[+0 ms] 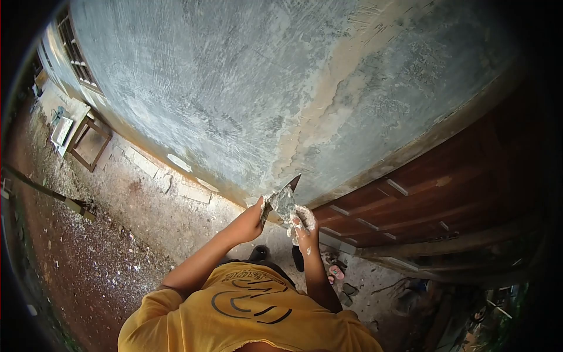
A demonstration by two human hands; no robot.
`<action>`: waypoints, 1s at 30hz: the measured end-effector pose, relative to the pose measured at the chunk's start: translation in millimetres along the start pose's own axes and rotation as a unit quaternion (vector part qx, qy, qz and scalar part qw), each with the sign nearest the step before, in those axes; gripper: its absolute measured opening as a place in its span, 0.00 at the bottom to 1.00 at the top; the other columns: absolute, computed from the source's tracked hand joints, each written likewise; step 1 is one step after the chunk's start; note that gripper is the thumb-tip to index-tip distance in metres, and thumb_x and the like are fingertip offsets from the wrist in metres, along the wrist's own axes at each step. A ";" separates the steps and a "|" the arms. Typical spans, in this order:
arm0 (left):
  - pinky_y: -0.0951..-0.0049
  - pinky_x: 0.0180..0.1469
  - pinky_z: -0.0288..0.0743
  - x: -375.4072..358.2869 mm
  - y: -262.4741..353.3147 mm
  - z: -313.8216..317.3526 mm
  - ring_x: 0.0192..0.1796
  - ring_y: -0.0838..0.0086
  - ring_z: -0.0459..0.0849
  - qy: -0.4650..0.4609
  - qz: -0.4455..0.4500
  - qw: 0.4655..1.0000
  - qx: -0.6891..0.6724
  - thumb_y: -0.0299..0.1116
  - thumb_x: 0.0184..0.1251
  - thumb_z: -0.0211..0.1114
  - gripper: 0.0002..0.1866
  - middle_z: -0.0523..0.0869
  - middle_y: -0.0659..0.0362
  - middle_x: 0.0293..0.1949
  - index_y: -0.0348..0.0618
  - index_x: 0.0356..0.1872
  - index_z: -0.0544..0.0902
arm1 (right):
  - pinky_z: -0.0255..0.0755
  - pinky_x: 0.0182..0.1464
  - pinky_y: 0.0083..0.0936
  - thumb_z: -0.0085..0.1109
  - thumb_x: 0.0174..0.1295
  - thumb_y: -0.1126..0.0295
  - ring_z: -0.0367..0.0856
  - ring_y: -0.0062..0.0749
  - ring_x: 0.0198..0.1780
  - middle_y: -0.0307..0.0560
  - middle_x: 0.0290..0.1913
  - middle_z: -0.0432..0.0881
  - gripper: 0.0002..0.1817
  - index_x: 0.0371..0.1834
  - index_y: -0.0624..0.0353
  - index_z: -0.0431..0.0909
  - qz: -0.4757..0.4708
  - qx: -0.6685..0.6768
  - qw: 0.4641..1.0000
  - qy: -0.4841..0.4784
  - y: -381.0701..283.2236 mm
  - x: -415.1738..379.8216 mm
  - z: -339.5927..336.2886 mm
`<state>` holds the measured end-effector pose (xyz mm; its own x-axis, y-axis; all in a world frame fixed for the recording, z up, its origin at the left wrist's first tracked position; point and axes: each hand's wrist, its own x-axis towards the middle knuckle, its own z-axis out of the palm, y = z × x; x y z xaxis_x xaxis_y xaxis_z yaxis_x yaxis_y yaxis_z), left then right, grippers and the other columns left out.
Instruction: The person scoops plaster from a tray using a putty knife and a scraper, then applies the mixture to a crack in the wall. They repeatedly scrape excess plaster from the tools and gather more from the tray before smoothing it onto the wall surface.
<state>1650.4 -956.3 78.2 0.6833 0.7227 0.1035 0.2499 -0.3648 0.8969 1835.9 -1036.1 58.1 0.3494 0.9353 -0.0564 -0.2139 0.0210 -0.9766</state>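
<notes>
**Two hands, two trowels, plastered wall**

Left hand (249,222): raised toward the wall, fingers closed on the handle end of a small scraper (265,206), whose blade meets the face of the larger tool.

Right hand (303,226): smeared with pale plaster, clenched on the lower part of a pointed trowel (285,199). The trowel stands tip-up, its blade loaded with grey plaster, just in front of the wall's lower edge.

Wall (234,76): grey, rough-skimmed, with a lighter band of filler running diagonally down to the trowel tip.

Door (446,193): dark red-brown wood, panelled, right of the wall.

Ground (99,246): reddish earth with white debris; a wooden frame (89,142) leans near the wall at left; sandals (336,272) lie below the hands.

Yellow shirt (246,311): worn by the person, bottom centre.
</notes>
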 end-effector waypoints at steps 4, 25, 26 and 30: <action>0.53 0.46 0.68 -0.7 5.9 -9.6 0.45 0.37 0.72 -0.001 -0.011 1.000 0.025 0.15 0.52 0.46 0.31 0.74 0.31 0.41 0.32 0.62 0.55 | 0.66 0.23 0.18 0.57 0.58 0.71 0.72 0.19 0.23 0.43 0.36 0.79 0.17 0.51 0.65 0.72 0.025 0.037 0.999 -0.008 10.8 1.7 5.1; 0.65 0.65 0.59 -2.0 -21.4 -1.2 0.64 0.49 0.66 0.019 0.048 0.996 -0.077 0.15 0.55 0.45 0.33 0.69 0.36 0.58 0.33 0.67 0.52 | 0.68 0.41 0.18 0.58 0.60 0.71 0.74 0.21 0.37 0.40 0.38 0.79 0.14 0.48 0.65 0.75 0.016 -0.040 0.997 0.063 10.5 5.4 22.2; 0.65 0.65 0.59 -1.6 -26.7 -0.6 0.64 0.49 0.66 0.016 0.048 0.996 -0.078 0.15 0.55 0.45 0.33 0.69 0.36 0.58 0.33 0.67 0.52 | 0.67 0.40 0.18 0.58 0.60 0.70 0.73 0.20 0.36 0.39 0.37 0.79 0.14 0.48 0.65 0.76 0.033 -0.039 0.997 0.062 6.4 5.2 22.3; 0.59 0.58 0.65 3.5 -39.3 -1.1 0.56 0.43 0.71 0.017 0.034 0.999 -0.022 0.16 0.53 0.47 0.34 0.72 0.31 0.51 0.28 0.66 0.50 | 0.67 0.30 0.17 0.55 0.60 0.72 0.74 0.21 0.31 0.42 0.37 0.79 0.14 0.49 0.63 0.74 0.051 0.009 0.997 0.059 14.0 11.7 19.4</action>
<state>1642.2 -938.7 43.8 0.6742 0.7165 0.1789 0.1721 -0.3879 0.9055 1819.3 -1018.0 47.8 0.4304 0.8845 -0.1802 -0.2691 -0.0648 -0.9609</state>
